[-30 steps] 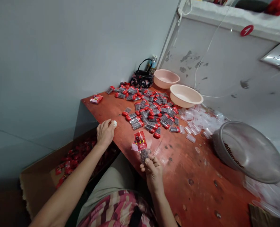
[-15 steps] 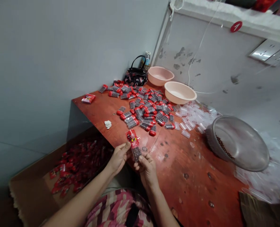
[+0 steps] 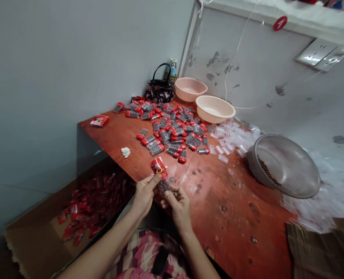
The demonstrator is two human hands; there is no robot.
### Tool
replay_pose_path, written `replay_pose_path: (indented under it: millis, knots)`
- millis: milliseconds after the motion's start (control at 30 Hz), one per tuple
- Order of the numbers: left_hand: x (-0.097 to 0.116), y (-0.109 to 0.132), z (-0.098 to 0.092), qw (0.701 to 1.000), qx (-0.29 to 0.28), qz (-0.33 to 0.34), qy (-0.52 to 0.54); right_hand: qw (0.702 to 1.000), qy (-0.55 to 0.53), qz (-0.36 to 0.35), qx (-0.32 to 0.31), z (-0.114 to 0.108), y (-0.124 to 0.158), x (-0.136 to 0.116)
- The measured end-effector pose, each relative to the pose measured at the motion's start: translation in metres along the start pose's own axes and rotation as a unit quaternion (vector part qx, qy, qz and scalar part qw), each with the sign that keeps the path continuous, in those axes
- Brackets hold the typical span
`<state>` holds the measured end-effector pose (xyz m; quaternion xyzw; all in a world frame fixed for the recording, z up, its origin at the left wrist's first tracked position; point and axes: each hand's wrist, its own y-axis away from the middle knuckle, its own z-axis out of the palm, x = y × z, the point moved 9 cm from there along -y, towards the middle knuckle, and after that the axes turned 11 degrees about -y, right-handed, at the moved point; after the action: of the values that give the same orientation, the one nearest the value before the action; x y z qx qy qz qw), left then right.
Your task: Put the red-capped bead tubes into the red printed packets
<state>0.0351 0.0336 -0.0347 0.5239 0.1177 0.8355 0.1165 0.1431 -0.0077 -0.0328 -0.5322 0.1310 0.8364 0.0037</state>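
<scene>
One red-capped packet (image 3: 159, 172) held above the desk (image 3: 218, 221) edge, left hand (image 3: 144, 195) and right hand (image 3: 180, 209) with fingers closed on it; even pressure from both sides keeps it steady.

Two hands (image 3: 144, 195), two pink basins (image 3: 214, 109), one steel bowl (image 3: 288, 162).

Makeshift packing spot, prob. a small room at home: scuffed wooden worktop (image 3: 224, 217) w/ heaps of red-capped plastic tubes (image 3: 172, 135), cardboard box (image 3: 23, 248) of red packs, plastic basins (image 3: 215, 109), handbag (image 3: 160, 90), peeling wall (image 3: 215, 66) & wall socket (image 3: 322, 54).
</scene>
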Motion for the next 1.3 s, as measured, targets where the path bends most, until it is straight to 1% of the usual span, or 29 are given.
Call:
replay_pose_path:
  millis: [67, 100, 167, 233, 300, 367, 467, 567, 667, 733, 800, 867, 933, 967, 1000, 1033, 1100, 1167, 1233, 1300]
  knots:
    - [0.000, 0.001, 0.003, 1.000, -0.019, -0.008, 0.017, 1.000, 0.003, 0.005, -0.007, 0.000, 0.000, 0.002]
    - [-0.001, 0.001, 0.004, 0.999, -0.030, -0.017, 0.029, 1.000, 0.021, -0.006, -0.007, -0.001, 0.001, 0.000]
    - [-0.006, 0.000, 0.003, 0.997, -0.041, -0.046, 0.047, 0.995, 0.087, -0.053, -0.006, -0.003, 0.003, -0.007]
    - [-0.011, -0.001, 0.000, 0.996, -0.032, -0.073, 0.051, 0.980, 0.160, -0.115, -0.002, -0.004, 0.007, -0.017]
    - [-0.014, -0.001, -0.003, 0.996, -0.013, -0.077, 0.038, 0.970, 0.193, -0.146, 0.004, -0.002, 0.011, -0.022]
    - [-0.015, 0.002, -0.005, 0.998, 0.007, -0.063, 0.018, 0.980, 0.159, -0.122, 0.013, -0.003, 0.011, -0.018]
    - [-0.018, 0.009, -0.004, 0.998, 0.013, -0.055, -0.005, 0.999, 0.034, -0.033, 0.018, -0.002, 0.006, -0.002]
    - [-0.018, 0.012, -0.001, 0.998, -0.003, -0.056, -0.007, 0.995, -0.091, 0.043, 0.010, -0.001, 0.001, 0.013]
    - [-0.015, 0.009, 0.000, 0.998, -0.017, -0.057, 0.006, 0.984, -0.156, 0.083, 0.004, -0.003, -0.002, 0.022]
    - [-0.015, 0.006, 0.000, 0.998, -0.016, -0.065, 0.002, 0.984, -0.151, 0.089, -0.001, -0.003, -0.002, 0.024]
    - [-0.016, 0.004, 0.000, 0.997, -0.012, -0.073, -0.014, 0.992, -0.111, 0.066, 0.000, -0.005, 0.001, 0.020]
    - [-0.018, 0.003, 0.000, 0.997, -0.007, -0.076, -0.028, 0.999, -0.035, 0.009, 0.013, -0.009, 0.004, 0.009]
    - [-0.019, 0.003, 0.000, 0.997, 0.003, -0.068, -0.033, 0.997, 0.045, -0.054, 0.027, -0.013, 0.008, -0.005]
    - [-0.020, 0.004, 0.000, 0.997, 0.008, -0.063, -0.033, 0.995, 0.063, -0.070, 0.030, -0.014, 0.009, -0.008]
    - [-0.020, 0.005, 0.000, 0.998, 0.012, -0.059, -0.033, 0.996, 0.060, -0.067, 0.027, -0.014, 0.009, -0.007]
    - [-0.021, 0.006, 0.000, 0.998, 0.014, -0.057, -0.033, 0.998, 0.034, -0.048, 0.020, -0.014, 0.007, -0.003]
    - [-0.021, 0.008, 0.001, 0.998, 0.008, -0.059, -0.036, 0.999, -0.051, 0.015, 0.005, -0.013, 0.003, 0.011]
    - [-0.020, 0.009, 0.002, 0.997, -0.007, -0.065, -0.043, 0.991, -0.121, 0.065, -0.005, -0.011, 0.000, 0.022]
    - [-0.019, 0.009, 0.004, 0.996, -0.026, -0.071, -0.046, 0.988, -0.131, 0.076, -0.006, -0.010, -0.001, 0.023]
    - [-0.017, 0.007, 0.004, 0.996, -0.028, -0.072, -0.039, 0.995, -0.084, 0.051, 0.000, -0.012, 0.001, 0.016]
